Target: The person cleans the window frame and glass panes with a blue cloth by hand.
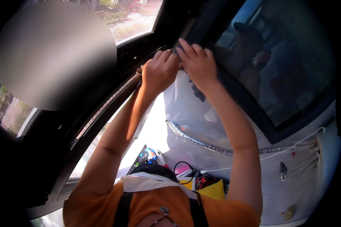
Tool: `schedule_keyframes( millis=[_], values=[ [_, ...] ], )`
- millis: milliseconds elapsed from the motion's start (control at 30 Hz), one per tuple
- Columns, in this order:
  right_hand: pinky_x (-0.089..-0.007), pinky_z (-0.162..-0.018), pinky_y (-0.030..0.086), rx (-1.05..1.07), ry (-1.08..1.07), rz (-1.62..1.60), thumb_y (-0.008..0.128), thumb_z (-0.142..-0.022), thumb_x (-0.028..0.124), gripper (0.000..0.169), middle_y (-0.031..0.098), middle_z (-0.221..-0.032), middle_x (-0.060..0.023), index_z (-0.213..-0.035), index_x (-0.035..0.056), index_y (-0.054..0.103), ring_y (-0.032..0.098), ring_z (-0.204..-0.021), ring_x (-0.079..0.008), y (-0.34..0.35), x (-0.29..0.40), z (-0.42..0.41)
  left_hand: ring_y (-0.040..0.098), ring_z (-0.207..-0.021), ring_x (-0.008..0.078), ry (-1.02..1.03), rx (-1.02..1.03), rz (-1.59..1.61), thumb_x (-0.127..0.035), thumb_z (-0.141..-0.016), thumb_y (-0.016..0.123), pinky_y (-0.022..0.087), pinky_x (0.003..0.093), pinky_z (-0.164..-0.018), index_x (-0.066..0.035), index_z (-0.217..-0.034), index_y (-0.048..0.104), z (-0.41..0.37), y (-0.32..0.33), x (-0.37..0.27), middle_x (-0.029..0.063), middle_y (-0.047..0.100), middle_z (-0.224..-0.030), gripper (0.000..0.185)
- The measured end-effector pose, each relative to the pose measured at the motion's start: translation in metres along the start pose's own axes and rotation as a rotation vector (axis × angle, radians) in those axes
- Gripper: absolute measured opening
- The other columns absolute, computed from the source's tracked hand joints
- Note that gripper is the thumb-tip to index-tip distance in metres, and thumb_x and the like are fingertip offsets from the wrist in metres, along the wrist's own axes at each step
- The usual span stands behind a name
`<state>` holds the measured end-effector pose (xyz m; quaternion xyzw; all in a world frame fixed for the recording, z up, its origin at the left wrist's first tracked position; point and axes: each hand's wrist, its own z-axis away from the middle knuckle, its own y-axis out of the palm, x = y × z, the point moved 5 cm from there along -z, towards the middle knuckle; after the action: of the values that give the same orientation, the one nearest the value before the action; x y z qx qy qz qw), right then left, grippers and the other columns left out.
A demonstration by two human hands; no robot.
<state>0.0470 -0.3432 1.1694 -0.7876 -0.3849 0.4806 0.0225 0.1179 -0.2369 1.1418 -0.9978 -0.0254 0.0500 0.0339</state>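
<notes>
Both my hands are raised side by side at a dark window frame [187, 31]. My left hand [160, 68] is curled like a fist at the frame's edge, palm side hidden, so I cannot see what lies within its fingers. Close beside it, my right hand [198, 61] has its index finger stretched along the frame and its other fingers bent. Whether its hidden thumb pinches something is not visible. To the right, a dark-framed glass pane [284, 71] reflects a person. A ridged strip [108, 105] runs along the frame on the left, below my left hand.
Mesh screen [133, 20] covers the window at upper left; a blurred disc hides part of it. Below, a silver flexible duct [199, 142] crosses the pale wall. White cable [295, 143] hangs there. A yellow cushion-like item [214, 190] and small clutter [150, 154] lie behind my body.
</notes>
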Motion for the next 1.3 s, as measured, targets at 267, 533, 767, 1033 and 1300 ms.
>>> schedule_keyframes(
  millis=[267,533,767,1033,1300],
  values=[
    [-0.0327,-0.090,0.037,0.427,-0.240,0.158,0.064,-0.089,0.019,0.031,0.040,-0.146,0.0010,-0.120,0.0169,0.064,0.040,-0.122,-0.0172,0.001,0.011,-0.009,0.059,-0.065,0.0197,-0.002,-0.014,-0.051,-0.004,-0.078,0.069,0.048,0.0292,-0.053,-0.006,-0.083,0.062,0.004,-0.002,0.002,0.0049,0.059,-0.073,0.009],
    [-0.0319,-0.086,0.039,0.218,-0.139,0.047,0.070,-0.085,0.019,0.034,0.049,-0.139,-0.0027,-0.118,0.0159,0.066,0.044,-0.114,-0.0182,-0.009,-0.003,0.027,0.057,-0.068,0.0185,0.030,-0.033,-0.062,-0.004,-0.070,0.069,0.047,0.0282,-0.054,-0.007,-0.079,0.058,0.002,0.000,0.001,0.0038,0.056,-0.072,0.014],
    [-0.0299,-0.076,0.043,-0.045,-0.114,-0.019,0.071,-0.084,0.018,0.022,0.061,-0.119,-0.0045,-0.106,0.0140,0.071,0.053,-0.102,-0.0181,-0.015,-0.008,0.037,0.056,-0.066,0.0184,0.034,-0.026,-0.084,-0.006,-0.072,0.070,0.046,0.0281,-0.053,-0.008,-0.079,0.059,0.002,0.000,-0.001,0.0036,0.056,-0.074,0.013],
    [-0.0289,-0.068,0.044,-0.179,0.038,-0.097,0.076,-0.077,0.013,0.016,0.064,-0.097,-0.0032,-0.093,0.0113,0.071,0.057,-0.088,-0.0179,-0.014,-0.003,0.017,0.057,-0.064,0.0171,0.046,-0.048,-0.097,-0.006,-0.074,0.070,0.045,0.0265,-0.049,-0.008,-0.078,0.059,0.002,0.006,-0.003,0.0032,0.056,-0.071,0.011],
    [-0.0302,-0.071,0.045,-0.194,0.069,-0.084,0.073,-0.081,0.013,0.023,0.061,-0.110,0.0000,-0.104,0.0127,0.071,0.053,-0.097,-0.0177,-0.020,-0.011,0.027,0.062,-0.064,0.0179,0.039,-0.016,-0.130,-0.004,-0.078,0.070,0.049,0.0268,-0.051,-0.007,-0.084,0.064,0.000,0.003,-0.003,0.0040,0.063,-0.074,0.009]
  ],
)
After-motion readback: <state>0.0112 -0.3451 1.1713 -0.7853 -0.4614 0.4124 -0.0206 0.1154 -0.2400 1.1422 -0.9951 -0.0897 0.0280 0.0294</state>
